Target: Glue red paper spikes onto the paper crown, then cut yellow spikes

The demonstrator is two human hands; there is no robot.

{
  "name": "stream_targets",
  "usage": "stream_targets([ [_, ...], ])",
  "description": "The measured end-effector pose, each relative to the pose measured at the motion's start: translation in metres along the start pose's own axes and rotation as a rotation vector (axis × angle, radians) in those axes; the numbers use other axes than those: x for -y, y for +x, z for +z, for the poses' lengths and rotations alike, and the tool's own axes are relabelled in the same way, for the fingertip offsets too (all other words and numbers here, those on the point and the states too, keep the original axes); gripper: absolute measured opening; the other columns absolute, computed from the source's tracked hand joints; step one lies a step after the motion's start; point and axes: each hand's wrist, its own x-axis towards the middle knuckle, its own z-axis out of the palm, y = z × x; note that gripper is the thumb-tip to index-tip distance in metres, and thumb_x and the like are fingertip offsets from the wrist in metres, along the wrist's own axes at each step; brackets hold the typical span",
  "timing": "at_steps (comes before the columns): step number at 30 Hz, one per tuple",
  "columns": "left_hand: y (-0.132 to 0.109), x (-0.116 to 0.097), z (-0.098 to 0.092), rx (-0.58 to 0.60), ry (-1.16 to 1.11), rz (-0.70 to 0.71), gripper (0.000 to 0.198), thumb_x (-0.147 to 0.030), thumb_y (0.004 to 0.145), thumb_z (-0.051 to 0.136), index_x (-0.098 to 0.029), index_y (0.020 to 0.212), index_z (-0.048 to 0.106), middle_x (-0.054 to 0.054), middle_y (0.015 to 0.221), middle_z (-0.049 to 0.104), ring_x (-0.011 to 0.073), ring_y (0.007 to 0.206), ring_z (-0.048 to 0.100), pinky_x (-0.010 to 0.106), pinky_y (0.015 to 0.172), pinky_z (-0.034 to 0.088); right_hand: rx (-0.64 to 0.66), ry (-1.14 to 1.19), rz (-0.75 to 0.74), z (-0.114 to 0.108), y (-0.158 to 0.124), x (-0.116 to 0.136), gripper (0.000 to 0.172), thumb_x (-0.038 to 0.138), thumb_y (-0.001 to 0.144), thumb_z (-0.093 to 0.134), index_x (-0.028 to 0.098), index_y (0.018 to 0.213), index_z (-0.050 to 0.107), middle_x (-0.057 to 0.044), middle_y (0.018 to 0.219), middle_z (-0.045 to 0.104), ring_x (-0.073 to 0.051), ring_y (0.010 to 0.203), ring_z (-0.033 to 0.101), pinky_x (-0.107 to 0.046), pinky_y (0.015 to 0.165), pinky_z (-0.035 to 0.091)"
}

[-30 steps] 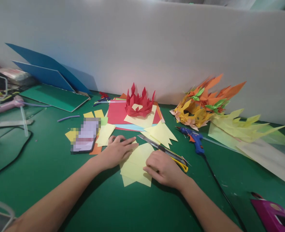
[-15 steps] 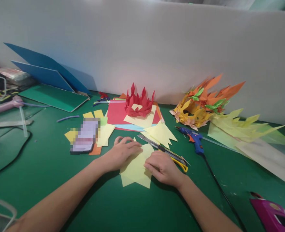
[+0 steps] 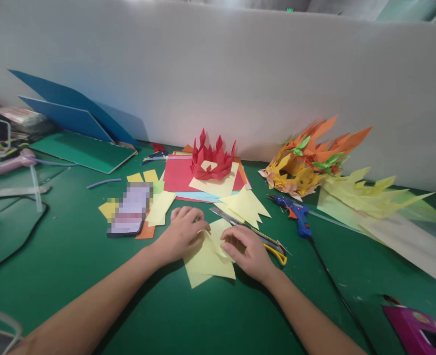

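Several pale yellow paper pieces (image 3: pixel 212 261) overlap on the green table (image 3: pixel 159 315), between my two hands. My left hand (image 3: pixel 185 231) pinches the upper left part of the top sheet, which bends up a little there. On the right side, my right hand (image 3: pixel 245 249) is curved with thumb and fingers apart, close to the paper's edge. A cutter knife (image 3: pixel 247 228) and yellow-handled scissors (image 3: pixel 277 254) lie just behind my right hand. More cut yellow paper (image 3: pixel 245 204) rests beyond them.
A phone (image 3: pixel 132 209) lies on the left among paper scraps. At the back stands a red paper crown (image 3: pixel 212 160); orange and yellow paper crowns (image 3: pixel 303 167) are to its right. A blue glue gun (image 3: pixel 297 212) with a black cord and a magenta tool (image 3: pixel 412 328) sit at the right.
The top yellow sheet has lifted and turned over the lower one. My left hand has drawn slightly back and closed on it, while my right hand's fingers have spread apart.
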Motion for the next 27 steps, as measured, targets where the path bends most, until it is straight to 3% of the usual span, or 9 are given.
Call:
stream_targets([
  [5,0.001,0.000,-0.003,-0.061,-0.034,0.014,0.027,-0.025,0.092,0.041,-0.024,0.088,0.067,0.005,0.095,0.063,0.0231,0.091,0.046,0.041,0.081,0.030,-0.011,-0.062,-0.029,0.003,0.001,0.003,0.023,0.029,0.087,0.050,0.020,0.066,0.052,0.000,0.060,0.056,-0.014,0.056,0.051,-0.027,0.056,0.040],
  [10,0.000,0.000,-0.010,-0.075,-0.062,0.036,0.030,-0.025,0.093,0.039,-0.022,0.085,0.067,0.003,0.090,0.068,0.0237,0.095,0.049,0.045,0.088,0.026,-0.052,-0.127,-0.032,0.004,0.001,0.003,0.023,0.022,0.087,0.046,0.020,0.065,0.053,0.000,0.056,0.053,-0.014,0.054,0.049,-0.027,0.053,0.037],
  [17,0.000,0.008,-0.016,-0.182,-0.108,-0.117,0.029,-0.025,0.090,0.041,-0.023,0.077,0.066,0.002,0.081,0.070,0.0236,0.089,0.054,0.049,0.090,0.029,-0.247,-0.097,-0.017,-0.003,-0.001,0.002,0.023,0.022,0.089,0.045,0.020,0.067,0.053,-0.001,0.060,0.056,-0.015,0.057,0.051,-0.028,0.056,0.040],
  [19,0.000,0.014,-0.016,-0.269,-0.177,-0.197,0.028,-0.026,0.090,0.041,-0.022,0.078,0.066,0.004,0.084,0.068,0.0232,0.089,0.055,0.047,0.088,0.033,-0.314,0.000,0.045,-0.005,-0.003,0.000,0.021,0.025,0.090,0.044,0.021,0.073,0.055,-0.002,0.067,0.059,-0.016,0.063,0.055,-0.029,0.059,0.044],
  [22,-0.001,0.022,-0.014,-0.415,-0.379,-0.270,0.027,-0.032,0.090,0.046,-0.020,0.081,0.068,0.006,0.091,0.061,0.0208,0.087,0.054,0.038,0.078,0.043,-0.335,0.162,0.102,-0.004,-0.004,-0.005,0.015,0.031,0.088,0.051,0.022,0.099,0.055,-0.007,0.094,0.063,-0.019,0.081,0.060,-0.032,0.069,0.049],
  [25,-0.001,0.022,-0.011,-0.430,-0.483,-0.198,0.024,-0.031,0.091,0.048,-0.023,0.087,0.070,0.004,0.087,0.054,0.0176,0.084,0.053,0.032,0.073,0.046,-0.291,0.149,0.061,0.001,-0.001,-0.010,0.045,0.031,0.080,0.063,0.023,0.120,0.045,-0.011,0.119,0.057,-0.023,0.102,0.058,-0.038,0.082,0.049],
  [27,0.000,0.020,-0.008,-0.397,-0.470,-0.079,0.023,-0.028,0.091,0.049,-0.026,0.088,0.071,0.003,0.085,0.056,0.0164,0.082,0.052,0.032,0.075,0.045,-0.258,0.078,-0.013,0.002,0.001,-0.012,0.039,0.025,0.080,0.063,0.024,0.115,0.049,-0.011,0.122,0.057,-0.024,0.110,0.055,-0.039,0.088,0.046],
])
